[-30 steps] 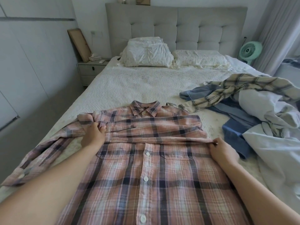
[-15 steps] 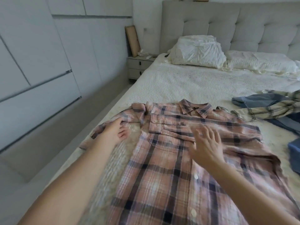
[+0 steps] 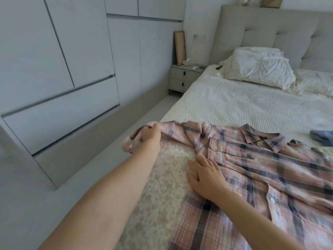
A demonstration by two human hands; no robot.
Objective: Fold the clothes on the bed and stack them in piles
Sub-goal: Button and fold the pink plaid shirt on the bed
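A pink and navy plaid shirt [image 3: 266, 170] lies buttoned, front up, across the near part of the bed [image 3: 234, 105], collar toward the headboard. Its left sleeve is bunched at the bed's left edge, where my left hand [image 3: 150, 136] grips the cuff end. My right hand [image 3: 207, 175] lies flat with fingers spread on the shirt's left side edge, near the armpit. A bit of blue garment [image 3: 322, 138] shows at the right border.
White pillows [image 3: 259, 69] lean on the grey padded headboard [image 3: 270, 33]. A grey nightstand [image 3: 183, 76] with small items stands left of the bed. Grey wardrobe fronts [image 3: 72, 69] line the narrow floor strip along the left side.
My view has swung left. My left hand went from the shoulder out to the sleeve end, which is now drawn in. My right hand crossed from the shirt's right edge to its left side.
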